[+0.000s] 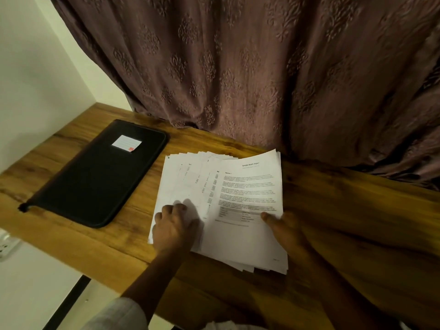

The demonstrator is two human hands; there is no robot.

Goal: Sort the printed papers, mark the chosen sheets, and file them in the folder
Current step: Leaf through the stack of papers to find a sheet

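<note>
The right hand (285,227) is blurred, fingers hidden under the papers (238,234), whose small print I can't read; at eight o'clock a socket (6,246) is cut off.

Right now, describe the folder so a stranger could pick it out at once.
On the wooden table below the brown curtain, look left of the fanned stack of papers. The folder lies flat there, closed. It alone is black, with a small white label on its cover.

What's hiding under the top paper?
More printed sheets, fanned out leftward, lying on the wooden table. The top paper covers most of their print.
</note>
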